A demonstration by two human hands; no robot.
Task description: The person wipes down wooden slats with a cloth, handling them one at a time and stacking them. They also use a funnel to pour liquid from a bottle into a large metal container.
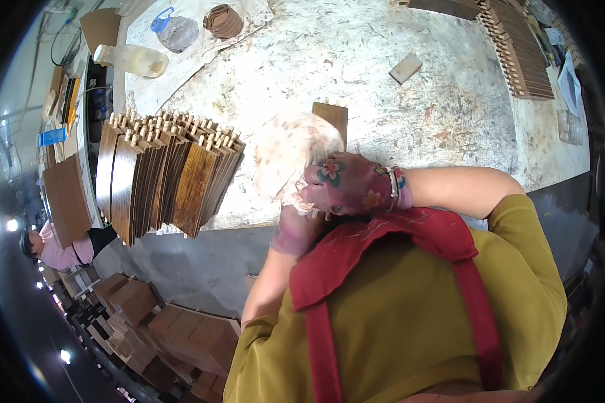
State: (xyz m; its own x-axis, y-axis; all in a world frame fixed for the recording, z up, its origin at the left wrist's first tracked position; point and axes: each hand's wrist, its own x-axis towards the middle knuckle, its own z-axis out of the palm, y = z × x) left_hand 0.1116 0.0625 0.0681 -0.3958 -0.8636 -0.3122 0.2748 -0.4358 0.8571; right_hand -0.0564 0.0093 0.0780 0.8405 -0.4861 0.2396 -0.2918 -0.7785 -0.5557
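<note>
My right hand (pixel 356 183), in a pinkish flower-patterned glove, is closed on a crumpled, stained pale cloth (pixel 292 151). The cloth lies over a dark brown wooden board (pixel 331 121), whose far end shows beyond it. Small pale pegs (pixel 328 215) stick out at the near end, just below the right hand. My left hand (pixel 297 230), also in a pinkish glove, is closed at this near end beside the table's front edge; its fingertips are hidden by the cloth and the right hand.
Left of the cloth stands a row of brown pegged boards (pixel 168 174). A plastic bottle (pixel 134 60), a clear jug (pixel 177 33) and a brown bundle (pixel 223 22) sit at the far left. A small block (pixel 405 68) lies right; more pegged boards (pixel 517 54) are stacked far right.
</note>
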